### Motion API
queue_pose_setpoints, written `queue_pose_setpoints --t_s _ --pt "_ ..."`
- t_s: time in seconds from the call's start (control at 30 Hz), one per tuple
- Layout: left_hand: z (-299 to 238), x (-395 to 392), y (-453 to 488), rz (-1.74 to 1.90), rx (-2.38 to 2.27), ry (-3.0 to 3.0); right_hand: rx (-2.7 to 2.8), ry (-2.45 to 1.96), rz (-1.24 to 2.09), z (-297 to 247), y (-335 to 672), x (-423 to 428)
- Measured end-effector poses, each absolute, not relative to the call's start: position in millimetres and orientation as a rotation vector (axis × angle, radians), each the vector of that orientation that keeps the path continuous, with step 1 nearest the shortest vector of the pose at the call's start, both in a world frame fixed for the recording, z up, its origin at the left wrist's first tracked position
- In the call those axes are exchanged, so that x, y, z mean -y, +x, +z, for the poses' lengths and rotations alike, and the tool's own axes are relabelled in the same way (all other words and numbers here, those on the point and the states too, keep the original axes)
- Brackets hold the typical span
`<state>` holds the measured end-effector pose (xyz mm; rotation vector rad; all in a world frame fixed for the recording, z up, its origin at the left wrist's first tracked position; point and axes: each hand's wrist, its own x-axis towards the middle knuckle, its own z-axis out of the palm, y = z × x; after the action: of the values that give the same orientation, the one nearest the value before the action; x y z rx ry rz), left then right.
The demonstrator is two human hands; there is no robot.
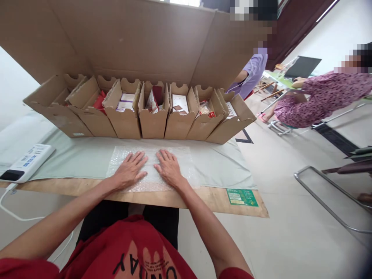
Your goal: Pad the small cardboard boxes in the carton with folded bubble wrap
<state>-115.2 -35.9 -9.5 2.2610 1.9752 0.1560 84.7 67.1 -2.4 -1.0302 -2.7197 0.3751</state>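
Observation:
A clear sheet of bubble wrap [151,182] lies flat near the table's front edge. My left hand [130,170] rests palm down on its left half, fingers stretched out. On the right half lies my right hand [168,167], also flat with its fingers a little apart. Neither hand grips anything. Just beyond the hands stands a row of several open cardboard bins [154,126]. They hold a red packet [100,101], a white and purple box [126,101], a white box with brown squares [180,104] and other small packs.
A tall cardboard panel [139,42] rises behind the bins. A white power bank [26,162] with a cable lies at the left on the pale green cloth [221,166]. Two other people, one in purple [252,73], one in pink [319,97], are beyond at the right. A metal-framed chair [319,197] stands nearby.

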Motion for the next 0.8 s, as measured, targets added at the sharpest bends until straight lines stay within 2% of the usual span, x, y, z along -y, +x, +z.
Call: queue_pose_setpoints --t_s 0.13,0.27,0.37,0.5,0.67,0.8 --pt "-17 74 -174 0.090 -2.238 2.128 2.574 -1.318 0.096 -18 164 -82" --pt "-8 106 -203 0.220 -2.396 2.081 2.387 -1.447 -0.149 -12 244 -81" --pt "1 114 -187 0.348 -2.222 2.219 2.523 -1.243 -0.058 -2 261 -59" --pt "6 114 -148 0.252 -1.850 2.388 2.702 -0.960 0.063 3 240 -31" --pt "6 117 -140 0.245 -1.835 2.389 2.617 -0.980 0.050 8 222 -24" --pt "4 122 -164 0.425 -1.827 2.360 2.482 -1.012 0.179 27 228 -25"
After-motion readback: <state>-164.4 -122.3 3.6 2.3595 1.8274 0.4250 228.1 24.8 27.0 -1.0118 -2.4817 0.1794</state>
